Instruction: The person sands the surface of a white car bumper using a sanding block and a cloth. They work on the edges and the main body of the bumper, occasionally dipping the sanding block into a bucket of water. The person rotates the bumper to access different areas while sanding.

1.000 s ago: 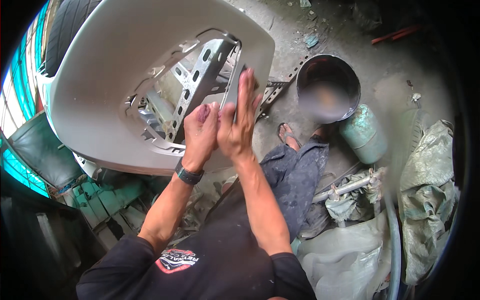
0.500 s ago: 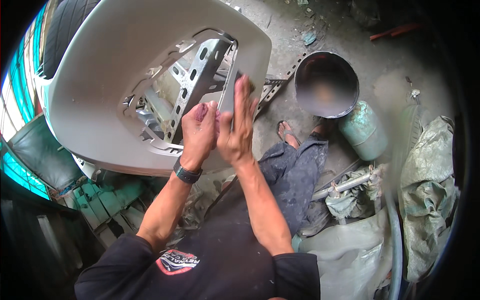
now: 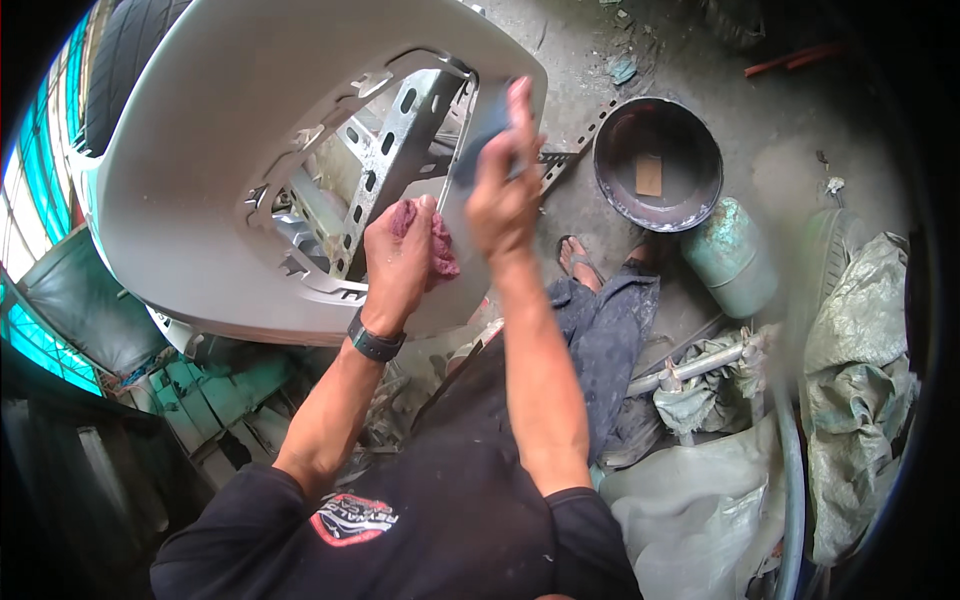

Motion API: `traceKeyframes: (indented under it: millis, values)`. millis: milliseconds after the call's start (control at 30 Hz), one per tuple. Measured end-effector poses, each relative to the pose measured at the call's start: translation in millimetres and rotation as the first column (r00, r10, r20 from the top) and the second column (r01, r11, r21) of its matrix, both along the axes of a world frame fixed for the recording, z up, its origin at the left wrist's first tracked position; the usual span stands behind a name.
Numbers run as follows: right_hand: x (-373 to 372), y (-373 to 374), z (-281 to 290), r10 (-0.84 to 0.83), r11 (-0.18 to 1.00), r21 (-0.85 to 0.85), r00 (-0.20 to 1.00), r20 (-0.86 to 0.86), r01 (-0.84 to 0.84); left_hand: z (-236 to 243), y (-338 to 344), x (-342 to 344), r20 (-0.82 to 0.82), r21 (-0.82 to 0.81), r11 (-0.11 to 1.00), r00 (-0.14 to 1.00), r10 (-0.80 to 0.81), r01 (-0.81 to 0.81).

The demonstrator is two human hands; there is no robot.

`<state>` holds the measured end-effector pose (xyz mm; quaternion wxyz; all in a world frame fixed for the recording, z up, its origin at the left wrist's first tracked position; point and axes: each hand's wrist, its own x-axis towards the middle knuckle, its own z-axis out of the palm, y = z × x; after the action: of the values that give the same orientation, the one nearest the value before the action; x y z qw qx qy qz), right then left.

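A grey car bumper (image 3: pixel 215 170) with a large opening fills the upper left, resting on a slotted metal frame (image 3: pixel 400 130). My left hand (image 3: pixel 395 262), with a dark watch on its wrist, is closed round a crumpled maroon cloth (image 3: pixel 442 250) just over the bumper's near edge. On the strip right of the opening, my right hand (image 3: pixel 508 195) holds a dark flat piece (image 3: pixel 480 155) under its fingers. Motion blurs that hand, and the piece's exact kind cannot be made out.
Right of the bumper stands a dark round bucket (image 3: pixel 700 205) with a brown rectangular piece (image 3: pixel 648 175) inside. Next to it are a worn green cylinder (image 3: pixel 735 265), wrapped pipes (image 3: pixel 690 370) and silvery sacking (image 3: pixel 850 330). A tyre (image 3: pixel 125 70) stands behind the bumper at far left.
My right hand has moved away from the left, up and rightward along the bumper strip, with the dark piece now showing. More of the maroon cloth is visible in my left hand.
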<state>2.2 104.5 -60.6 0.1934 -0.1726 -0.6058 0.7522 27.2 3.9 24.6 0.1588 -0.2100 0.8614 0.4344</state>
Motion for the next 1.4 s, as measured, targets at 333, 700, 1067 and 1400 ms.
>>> traceKeyframes:
  millis: [333,700,1067,1400]
  values:
    - [29.0,19.0,-17.8,-0.164,0.973,0.191,0.973,0.165,0.132,0.7,-1.1,-2.3,-0.002,-0.026,1.0,1.0,0.005,-0.005]
    - [24.3,-11.4,-23.8,-0.101,0.879,0.469,0.995,0.001,0.089,1.5,2.0,-3.0,-0.014,-0.048,0.997,0.998,-0.059,0.058]
    - [54.8,-32.2,-13.6,-0.041,0.895,0.442,0.998,-0.044,0.057,0.4,2.4,-6.2,-0.036,-0.053,0.998,0.998,-0.046,0.045]
    - [48.9,-35.9,-21.1,-0.072,0.905,0.415,0.996,-0.056,0.089,1.8,0.4,-0.7,-0.001,-0.025,1.0,1.0,0.001,-0.001]
